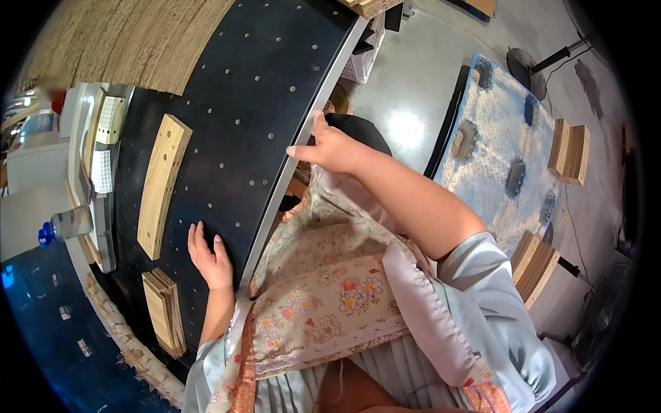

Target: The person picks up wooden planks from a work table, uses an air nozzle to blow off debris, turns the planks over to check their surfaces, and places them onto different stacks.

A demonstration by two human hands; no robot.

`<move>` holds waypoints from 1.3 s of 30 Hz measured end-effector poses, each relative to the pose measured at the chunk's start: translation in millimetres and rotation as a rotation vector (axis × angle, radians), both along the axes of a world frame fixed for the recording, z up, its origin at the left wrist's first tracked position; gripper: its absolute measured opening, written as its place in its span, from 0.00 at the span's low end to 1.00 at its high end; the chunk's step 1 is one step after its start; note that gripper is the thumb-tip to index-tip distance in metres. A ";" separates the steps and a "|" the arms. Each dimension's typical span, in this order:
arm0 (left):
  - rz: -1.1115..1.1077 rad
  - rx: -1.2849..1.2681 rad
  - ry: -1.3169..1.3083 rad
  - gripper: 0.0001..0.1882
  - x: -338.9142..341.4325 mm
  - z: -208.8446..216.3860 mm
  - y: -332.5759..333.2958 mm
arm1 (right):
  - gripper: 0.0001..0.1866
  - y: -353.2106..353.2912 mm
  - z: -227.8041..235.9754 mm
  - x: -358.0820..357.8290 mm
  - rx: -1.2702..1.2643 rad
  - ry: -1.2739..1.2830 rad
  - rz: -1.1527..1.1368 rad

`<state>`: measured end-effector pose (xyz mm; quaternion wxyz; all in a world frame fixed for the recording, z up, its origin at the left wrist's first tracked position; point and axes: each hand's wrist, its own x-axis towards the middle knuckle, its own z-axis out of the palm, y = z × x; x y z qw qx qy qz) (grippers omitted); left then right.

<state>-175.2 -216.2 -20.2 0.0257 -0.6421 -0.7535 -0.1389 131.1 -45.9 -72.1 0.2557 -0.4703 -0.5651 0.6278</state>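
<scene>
My left hand (210, 260) lies on the black tabletop (248, 89), fingers stretched and thumb apart, with nothing in it. Just beyond its fingertips, to the left, a slightly curved light wood piece with round holes (164, 186) lies flat. Nearer to me on the same side sits a small stack of plywood pieces (164, 313). My right hand (332, 146) rests against the table's metal edge (273, 193). Its thumb and forefinger are spread apart along that edge; the other fingers are mostly hidden. I see no object in it.
A large stack of brown boards (124, 45) covers the far left of the table. A clear bottle with a blue cap (69, 224) lies left of the table. On the right stand a dusty blue pallet (499, 151), wood stacks (569, 153) and a fan (606, 310).
</scene>
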 end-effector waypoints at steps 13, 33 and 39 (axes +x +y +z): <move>-0.039 -0.031 -0.100 0.26 3.4 3.4 -7.3 | 0.55 -1.7 1.8 -17.4 -0.133 0.123 -0.110; -0.087 -0.065 -0.019 0.26 -3.1 2.6 -5.2 | 0.49 -7.8 -4.9 -23.6 -0.129 0.133 -0.136; -0.091 -0.059 -0.012 0.25 -2.2 2.1 -6.2 | 0.52 -8.4 2.6 -22.6 -0.091 0.028 -0.133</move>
